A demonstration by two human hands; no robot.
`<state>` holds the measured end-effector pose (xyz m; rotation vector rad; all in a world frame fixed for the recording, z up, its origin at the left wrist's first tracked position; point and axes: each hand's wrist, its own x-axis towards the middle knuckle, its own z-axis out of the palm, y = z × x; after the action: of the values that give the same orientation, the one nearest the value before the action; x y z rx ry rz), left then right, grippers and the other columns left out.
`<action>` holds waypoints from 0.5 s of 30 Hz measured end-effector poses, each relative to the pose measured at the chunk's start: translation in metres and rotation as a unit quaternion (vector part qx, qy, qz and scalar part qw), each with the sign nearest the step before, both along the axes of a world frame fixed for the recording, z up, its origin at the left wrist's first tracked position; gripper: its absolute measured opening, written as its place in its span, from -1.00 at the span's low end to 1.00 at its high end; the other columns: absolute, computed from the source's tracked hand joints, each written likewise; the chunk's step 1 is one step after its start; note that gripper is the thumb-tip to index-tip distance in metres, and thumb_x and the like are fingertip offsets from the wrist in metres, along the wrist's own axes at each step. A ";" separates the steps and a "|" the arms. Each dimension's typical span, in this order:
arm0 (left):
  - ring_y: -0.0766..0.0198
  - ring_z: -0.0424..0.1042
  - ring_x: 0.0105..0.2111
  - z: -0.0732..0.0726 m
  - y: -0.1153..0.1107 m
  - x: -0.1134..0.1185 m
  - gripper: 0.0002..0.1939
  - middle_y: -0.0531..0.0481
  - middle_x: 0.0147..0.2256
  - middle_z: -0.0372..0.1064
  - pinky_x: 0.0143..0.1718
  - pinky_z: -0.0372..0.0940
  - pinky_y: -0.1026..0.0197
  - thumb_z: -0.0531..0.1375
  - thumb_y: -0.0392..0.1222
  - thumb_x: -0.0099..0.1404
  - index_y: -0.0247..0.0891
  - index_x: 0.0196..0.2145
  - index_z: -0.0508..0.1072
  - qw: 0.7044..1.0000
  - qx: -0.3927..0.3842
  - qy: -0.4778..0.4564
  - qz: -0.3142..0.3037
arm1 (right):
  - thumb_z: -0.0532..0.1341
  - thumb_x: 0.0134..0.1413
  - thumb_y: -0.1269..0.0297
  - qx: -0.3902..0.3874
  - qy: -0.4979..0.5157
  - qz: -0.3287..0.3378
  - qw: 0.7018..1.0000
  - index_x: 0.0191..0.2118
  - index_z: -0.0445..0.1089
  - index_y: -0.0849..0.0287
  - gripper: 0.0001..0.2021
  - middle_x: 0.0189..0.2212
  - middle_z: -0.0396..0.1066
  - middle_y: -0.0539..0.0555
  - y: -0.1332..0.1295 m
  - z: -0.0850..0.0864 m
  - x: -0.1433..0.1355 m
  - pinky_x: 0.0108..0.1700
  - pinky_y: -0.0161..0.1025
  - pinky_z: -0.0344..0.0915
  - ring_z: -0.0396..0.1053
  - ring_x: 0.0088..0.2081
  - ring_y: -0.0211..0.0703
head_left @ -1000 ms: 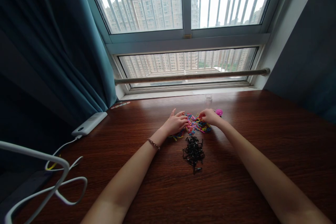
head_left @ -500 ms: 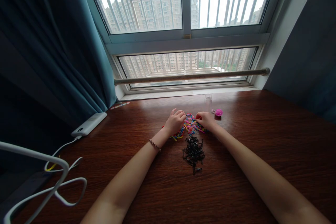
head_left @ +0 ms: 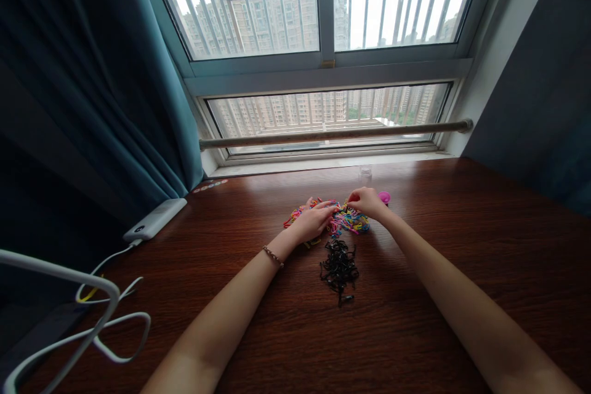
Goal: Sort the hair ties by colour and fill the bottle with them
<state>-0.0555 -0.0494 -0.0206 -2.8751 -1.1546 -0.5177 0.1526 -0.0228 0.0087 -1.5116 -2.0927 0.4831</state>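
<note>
A loose pile of small bright bands (head_left: 353,220), which look like hair elastics in pink, yellow, blue and red, lies on the wooden table. My left hand (head_left: 314,221) rests over the left part of this pile, fingers stretched out. At the pile's right side my right hand (head_left: 367,201) has thumb and fingers pinched together. What they hold, if anything, is too small to make out. Closer to me sits a separate pile of black bands (head_left: 340,265), which neither hand touches.
Behind my right hand stands a clear jar (head_left: 365,173), partly hidden, with a pink lid (head_left: 385,197) beside it. A white power bank (head_left: 154,220) with a white cable (head_left: 115,320) lies at the left on the table (head_left: 258,345). A window and a rail close off the back.
My left hand has slid right and flattened over the coloured pile. My right hand has lifted slightly away, covering more of the jar. The coloured bands look more spread out to the right.
</note>
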 end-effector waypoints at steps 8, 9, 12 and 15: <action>0.25 0.32 -0.08 -0.009 0.012 -0.006 -0.76 -0.01 -0.13 0.39 0.12 -0.12 -0.04 0.06 -0.25 0.23 -0.14 -0.13 0.35 0.997 -0.002 -0.061 0.042 | 0.29 -0.23 0.30 -0.330 0.090 0.107 0.934 -0.54 0.36 0.29 -0.84 -0.64 0.41 0.07 -0.014 0.024 0.009 -0.55 -0.40 0.29 0.40 -0.54 -0.22; 0.25 0.34 -0.11 -0.010 0.013 -0.006 -0.77 0.00 -0.16 0.41 0.12 -0.10 -0.03 0.08 -0.25 0.22 -0.15 -0.15 0.37 0.997 -0.006 -0.067 0.043 | 0.31 -0.24 0.28 -0.349 0.095 0.132 0.923 -0.53 0.36 0.30 -0.82 -0.65 0.41 0.06 -0.019 0.027 0.008 -0.54 -0.41 0.29 0.39 -0.56 -0.23; 0.25 0.38 -0.17 -0.011 0.015 -0.007 -0.78 0.01 -0.23 0.44 0.10 -0.05 -0.01 0.11 -0.25 0.19 -0.15 -0.18 0.40 0.995 -0.012 -0.085 0.045 | 0.33 -0.30 0.22 -0.427 0.097 0.235 0.868 -0.46 0.38 0.32 -0.73 -0.57 0.44 0.07 -0.032 0.035 0.004 -0.49 -0.41 0.32 0.41 -0.52 -0.24; 0.25 0.39 -0.22 -0.011 0.017 -0.007 -0.78 0.02 -0.25 0.45 0.09 -0.02 0.01 0.14 -0.26 0.17 -0.17 -0.19 0.41 0.993 -0.016 -0.110 0.044 | 0.35 -0.33 0.20 -0.489 0.090 0.291 0.817 -0.31 0.40 0.32 -0.62 -0.44 0.47 0.10 -0.035 0.035 0.001 -0.37 -0.38 0.36 0.44 -0.41 -0.22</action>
<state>-0.0626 -0.0326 -0.0321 -2.8344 -1.3203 -0.8374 0.1533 -0.0581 0.0433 -1.0984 -2.2076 2.0927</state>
